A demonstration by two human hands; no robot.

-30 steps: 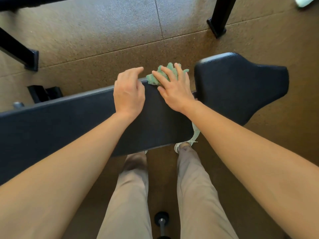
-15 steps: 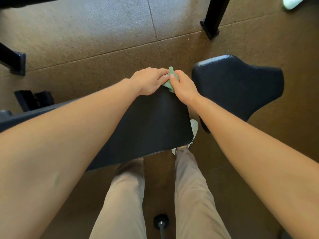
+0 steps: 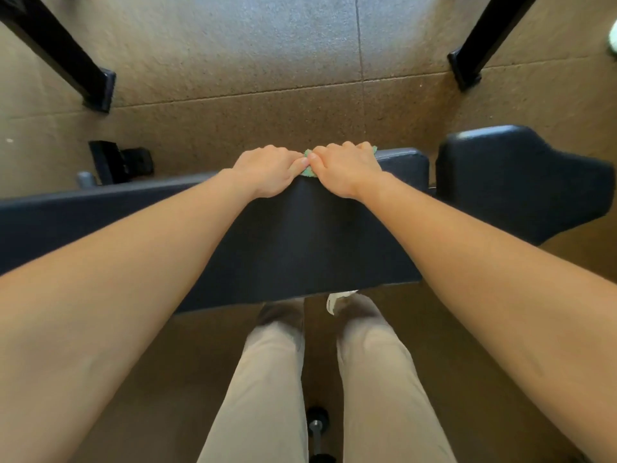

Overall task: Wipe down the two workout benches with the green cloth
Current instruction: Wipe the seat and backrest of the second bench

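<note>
Speckled brown floor tiles [image 3: 267, 78], black frame leg [image 3: 60, 51] far left, second frame leg [image 3: 484, 38] far right, beige trousers [image 3: 267, 396], white shoe [image 3: 335, 300], perhaps a dumbbell [image 3: 317, 426] between the ankles.

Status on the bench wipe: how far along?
Done: nothing provable; no wipe marks show. In hand: the left hand and right hand bunch the green cloth at the far edge of the long back pad. Left: the seat pad beside it has no hand on it, and a second bench is not in view.
</note>
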